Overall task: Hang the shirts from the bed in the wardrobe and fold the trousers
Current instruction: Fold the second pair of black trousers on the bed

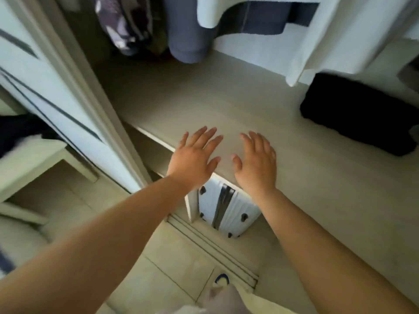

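Both bare arms reach forward, palms down, side by side.
The left hand point(195, 159) and right hand point(256, 162) are near each other but apart, fingers straight and slightly spread, thumbs pointing inward toward one another, holding nothing.

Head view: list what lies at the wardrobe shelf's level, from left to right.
white sliding door with dark stripes → left hand → right hand → black folded garment, lying on the pale wooden shelf.

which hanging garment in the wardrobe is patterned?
The leftmost garment, dark purple with a pale print; the blue-grey garment beside it and the white garment on the right are plain.
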### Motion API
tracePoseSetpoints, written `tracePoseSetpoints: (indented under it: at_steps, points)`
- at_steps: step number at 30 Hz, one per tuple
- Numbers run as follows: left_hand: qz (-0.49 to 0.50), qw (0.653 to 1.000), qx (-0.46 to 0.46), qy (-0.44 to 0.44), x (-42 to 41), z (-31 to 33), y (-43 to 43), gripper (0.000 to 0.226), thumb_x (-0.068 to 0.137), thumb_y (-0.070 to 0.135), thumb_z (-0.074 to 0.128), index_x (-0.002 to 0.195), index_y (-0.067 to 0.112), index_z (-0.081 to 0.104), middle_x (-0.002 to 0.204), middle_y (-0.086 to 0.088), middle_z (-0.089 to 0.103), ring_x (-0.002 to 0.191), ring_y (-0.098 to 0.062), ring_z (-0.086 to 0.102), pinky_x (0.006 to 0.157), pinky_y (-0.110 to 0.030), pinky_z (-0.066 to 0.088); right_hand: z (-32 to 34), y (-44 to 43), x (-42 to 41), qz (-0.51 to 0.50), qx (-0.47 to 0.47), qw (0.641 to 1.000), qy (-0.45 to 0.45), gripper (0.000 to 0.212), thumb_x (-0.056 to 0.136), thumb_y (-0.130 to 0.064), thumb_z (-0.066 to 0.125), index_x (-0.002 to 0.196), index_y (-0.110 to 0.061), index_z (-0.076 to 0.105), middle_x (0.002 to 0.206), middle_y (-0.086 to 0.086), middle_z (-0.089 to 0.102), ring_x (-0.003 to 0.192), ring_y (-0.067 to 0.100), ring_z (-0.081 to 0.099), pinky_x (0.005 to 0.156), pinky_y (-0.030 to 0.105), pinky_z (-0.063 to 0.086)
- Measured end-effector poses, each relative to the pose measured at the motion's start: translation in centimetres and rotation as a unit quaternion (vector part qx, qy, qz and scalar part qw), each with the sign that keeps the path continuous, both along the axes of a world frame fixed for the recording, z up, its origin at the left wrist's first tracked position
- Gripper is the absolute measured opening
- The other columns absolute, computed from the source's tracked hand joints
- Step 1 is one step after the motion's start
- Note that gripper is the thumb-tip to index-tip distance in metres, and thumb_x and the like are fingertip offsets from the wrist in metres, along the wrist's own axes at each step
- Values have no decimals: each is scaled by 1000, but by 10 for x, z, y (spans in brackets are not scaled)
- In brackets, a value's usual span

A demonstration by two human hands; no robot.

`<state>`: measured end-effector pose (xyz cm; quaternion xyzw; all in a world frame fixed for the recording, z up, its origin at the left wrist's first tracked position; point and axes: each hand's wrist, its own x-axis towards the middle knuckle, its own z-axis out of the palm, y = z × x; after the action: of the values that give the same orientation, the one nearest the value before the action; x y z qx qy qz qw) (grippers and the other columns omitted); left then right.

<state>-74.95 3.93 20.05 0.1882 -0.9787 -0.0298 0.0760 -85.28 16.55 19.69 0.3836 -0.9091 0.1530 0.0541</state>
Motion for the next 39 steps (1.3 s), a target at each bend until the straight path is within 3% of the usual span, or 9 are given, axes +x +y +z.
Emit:
tracePoseSetpoints:
  at_steps: [3, 6, 13, 20, 27, 34, 39]
  points:
    - [38, 999, 4, 24, 68, 3, -18, 50, 98, 40, 37, 146, 28, 32, 155, 4, 26, 145, -18, 14, 118, -40, 4, 6, -28, 59, 95, -19, 995, 33, 46, 87, -26, 59, 130, -12, 51, 127, 10, 55, 117, 29, 48, 93, 40, 40]
    - [67, 998, -3, 8, 146, 2, -41, 48, 97, 35, 42, 144, 26, 37, 152, 4, 34, 143, -19, 22, 118, -41, 14, 4, -58, 125, 190, -20, 981, 37, 38, 84, -23, 63, 120, -12, 58, 113, 8, 62, 102, 28, 55, 82, 38, 45]
    - [280, 959, -12, -32, 315, -6, -101, 55, 98, 43, 35, 149, 29, 20, 157, 5, 18, 146, -16, 8, 117, -40, 1, -13, -158, 262, 328, 28, 944, 2, 41, 93, -34, 50, 131, -21, 45, 130, 0, 50, 119, 19, 43, 97, 33, 38]
    - [424, 905, -4, -12, 442, -5, -157, 58, 96, 40, 39, 149, 26, 19, 157, 2, 19, 145, -17, 11, 117, -43, 6, -12, -266, 377, 442, 42, 896, -6, 43, 90, -31, 52, 131, -19, 47, 130, 1, 49, 120, 21, 39, 96, 33, 34]
    - [511, 859, 25, -18, 508, -13, -246, 58, 98, 39, 34, 151, 29, 12, 159, 4, 10, 146, -16, 5, 117, -42, 4, -17, -386, 455, 525, 53, 849, 14, 48, 91, -35, 49, 135, -19, 43, 132, 2, 48, 122, 23, 38, 95, 36, 34]
    - [568, 822, 48, -6, 535, -10, -362, 57, 99, 38, 35, 150, 28, 13, 158, 4, 14, 146, -15, 6, 118, -42, 5, -14, -522, 490, 582, 75, 809, 13, 50, 92, -33, 49, 138, -19, 40, 135, 3, 46, 119, 23, 38, 94, 34, 33]
    - [579, 813, 55, -9, 557, -7, -437, 59, 99, 40, 37, 151, 28, 11, 158, 5, 15, 145, -15, 8, 118, -42, 7, -16, -612, 509, 581, 94, 808, 13, 49, 92, -32, 48, 138, -19, 39, 135, 2, 44, 121, 23, 37, 94, 34, 34]
